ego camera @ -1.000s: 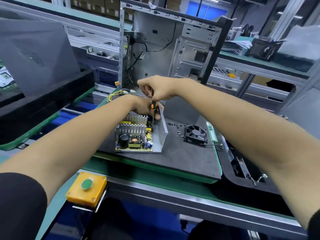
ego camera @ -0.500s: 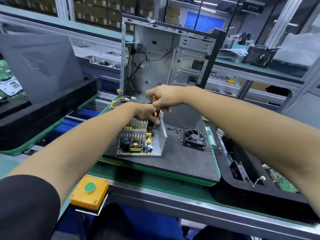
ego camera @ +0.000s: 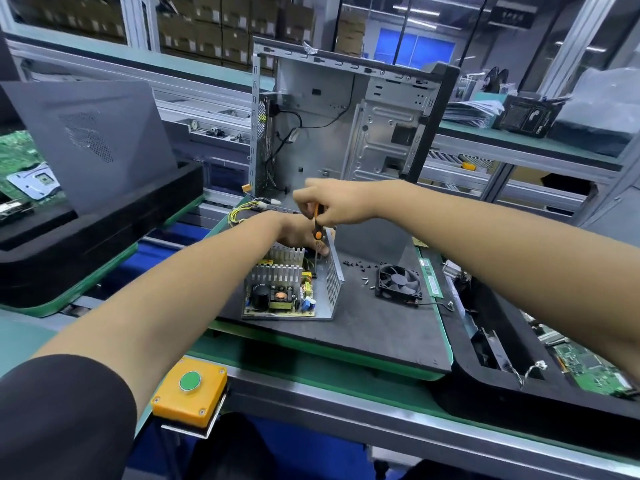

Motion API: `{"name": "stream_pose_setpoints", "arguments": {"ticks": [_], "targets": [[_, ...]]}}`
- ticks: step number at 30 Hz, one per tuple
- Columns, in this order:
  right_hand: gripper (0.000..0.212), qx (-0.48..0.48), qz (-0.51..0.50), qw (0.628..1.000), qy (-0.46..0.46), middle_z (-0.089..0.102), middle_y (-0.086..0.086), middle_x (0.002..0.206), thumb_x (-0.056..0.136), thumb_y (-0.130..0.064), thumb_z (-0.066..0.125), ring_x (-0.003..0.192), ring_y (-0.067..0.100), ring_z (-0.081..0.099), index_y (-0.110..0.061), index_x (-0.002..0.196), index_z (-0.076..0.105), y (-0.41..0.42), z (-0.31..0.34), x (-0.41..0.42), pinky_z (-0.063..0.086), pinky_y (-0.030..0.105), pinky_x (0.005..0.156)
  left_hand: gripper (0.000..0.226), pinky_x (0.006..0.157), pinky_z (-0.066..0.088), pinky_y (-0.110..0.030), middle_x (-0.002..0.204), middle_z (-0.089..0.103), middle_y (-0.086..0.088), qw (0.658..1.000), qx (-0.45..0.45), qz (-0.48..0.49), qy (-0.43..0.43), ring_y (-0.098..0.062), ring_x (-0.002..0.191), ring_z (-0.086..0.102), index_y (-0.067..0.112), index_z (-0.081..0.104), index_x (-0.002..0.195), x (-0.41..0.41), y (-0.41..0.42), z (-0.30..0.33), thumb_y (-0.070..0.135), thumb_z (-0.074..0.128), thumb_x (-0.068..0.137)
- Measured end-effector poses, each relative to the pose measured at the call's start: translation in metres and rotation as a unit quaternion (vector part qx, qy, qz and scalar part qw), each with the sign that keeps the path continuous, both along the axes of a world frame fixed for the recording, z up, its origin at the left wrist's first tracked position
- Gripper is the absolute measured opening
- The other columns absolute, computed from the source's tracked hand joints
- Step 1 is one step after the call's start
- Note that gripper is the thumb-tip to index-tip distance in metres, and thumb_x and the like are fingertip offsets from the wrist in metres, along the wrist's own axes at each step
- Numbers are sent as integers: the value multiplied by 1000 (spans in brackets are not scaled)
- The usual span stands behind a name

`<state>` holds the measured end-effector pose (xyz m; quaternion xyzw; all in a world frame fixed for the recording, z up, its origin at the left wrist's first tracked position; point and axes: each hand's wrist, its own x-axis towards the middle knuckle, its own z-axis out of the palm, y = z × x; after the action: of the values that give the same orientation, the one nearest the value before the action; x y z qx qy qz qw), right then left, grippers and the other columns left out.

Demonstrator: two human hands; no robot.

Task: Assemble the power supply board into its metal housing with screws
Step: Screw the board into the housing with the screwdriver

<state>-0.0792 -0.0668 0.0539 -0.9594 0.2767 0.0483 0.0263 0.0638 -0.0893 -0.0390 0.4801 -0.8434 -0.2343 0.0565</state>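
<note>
The power supply board (ego camera: 280, 295) with finned heat sinks lies inside its open metal housing (ego camera: 333, 280) on the dark mat (ego camera: 381, 327). My right hand (ego camera: 332, 202) grips an orange-and-black screwdriver (ego camera: 317, 233) held upright, its shaft pointing down at the board's far right corner. My left hand (ego camera: 298, 233) rests at the far end of the housing, fingers curled near the shaft; what they hold is hidden. Several loose screws (ego camera: 356, 266) lie on the mat to the right.
A black cooling fan (ego camera: 398, 281) sits right of the screws. An open computer case (ego camera: 346, 133) stands behind the housing. Yellow wires (ego camera: 242, 211) trail at far left. A yellow box with a green button (ego camera: 189, 391) is at the front edge. Black trays flank both sides.
My view has tilted and shifted slightly. Both hands stay at the housing's far right corner with the screwdriver upright; the right hand's fingers have shifted a little on the handle.
</note>
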Motion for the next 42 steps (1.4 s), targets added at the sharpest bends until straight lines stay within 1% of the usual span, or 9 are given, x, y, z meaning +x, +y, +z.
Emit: {"name": "stream_pose_setpoints", "arguments": {"ticks": [3, 7, 13, 20, 24, 29, 33, 37, 42], "targets": [[26, -7, 14, 1000, -4, 47, -4, 93, 78, 7, 55, 87, 21, 54, -16, 91, 53, 1, 1, -1, 50, 44, 71, 13, 64, 38, -8, 88, 56, 10, 1000, 1, -7, -2, -3, 78, 50, 21, 60, 92, 1, -2, -1, 28, 62, 103], [16, -10, 12, 1000, 1, 56, -7, 68, 81, -5, 60, 58, 1, 51, -15, 82, 48, 4, 8, -6, 36, 15, 51, 28, 73, 43, -28, 90, 59, 1, 1000, -1, 4, -9, -13, 80, 52, 1, 64, 109, -3, 0, 0, 28, 66, 100], [16, -17, 6, 998, 60, 58, 3, 92, 84, -2, 57, 78, 17, 55, -13, 93, 50, 2, 10, -2, 44, 35, 66, 15, 74, 38, -31, 90, 57, 4, 1000, 17, 10, -7, -11, 80, 50, 16, 59, 95, -3, 1, 2, 29, 65, 101], [23, -23, 97, 994, 32, 53, -5, 79, 80, -5, 62, 69, 9, 46, -22, 85, 47, 11, 7, 6, 33, 18, 60, 19, 53, 42, -18, 79, 50, 6, 990, -2, 110, -85, -14, 72, 51, 16, 56, 93, 0, 6, 4, 30, 55, 106], [14, -10, 6, 1000, 18, 63, -1, 63, 82, -3, 53, 46, 2, 56, -16, 77, 49, 3, 3, 11, 37, 14, 44, 22, 81, 36, -28, 95, 58, 3, 999, 3, 41, -30, -20, 95, 49, 15, 64, 104, -2, 10, 5, 38, 63, 101], [8, 17, -112, 992, 50, 70, 12, 75, 90, -13, 55, 51, 23, 60, -15, 90, 48, -6, 10, -10, 50, 33, 52, 25, 64, 38, -15, 78, 53, 5, 1000, -8, 7, -5, -8, 71, 45, 19, 57, 77, -5, 3, 3, 25, 68, 99], [30, 10, -28, 997, 69, 62, 10, 80, 85, -7, 51, 63, 27, 59, -34, 91, 39, 3, 10, -12, 45, 39, 55, 15, 61, 37, -6, 82, 54, 6, 1000, 12, 8, 10, -4, 72, 46, 15, 62, 86, -3, -2, -1, 19, 68, 99], [38, 33, 12, 998, 43, 64, 0, 63, 80, -3, 48, 43, 15, 64, -41, 77, 42, 12, 15, -9, 44, 18, 50, 33, 60, 36, -1, 101, 58, -3, 1000, 5, 14, 5, -15, 87, 50, -1, 64, 119, -1, -6, -4, 26, 66, 101], [11, -8, -77, 994, 77, 62, 8, 57, 92, -17, 52, 31, 18, 56, -16, 84, 45, 9, 10, -5, 43, 28, 46, 31, 87, 45, -38, 103, 60, -19, 999, 18, -6, 42, -23, 92, 50, -11, 62, 112, -4, -3, -1, 16, 69, 99]]}}
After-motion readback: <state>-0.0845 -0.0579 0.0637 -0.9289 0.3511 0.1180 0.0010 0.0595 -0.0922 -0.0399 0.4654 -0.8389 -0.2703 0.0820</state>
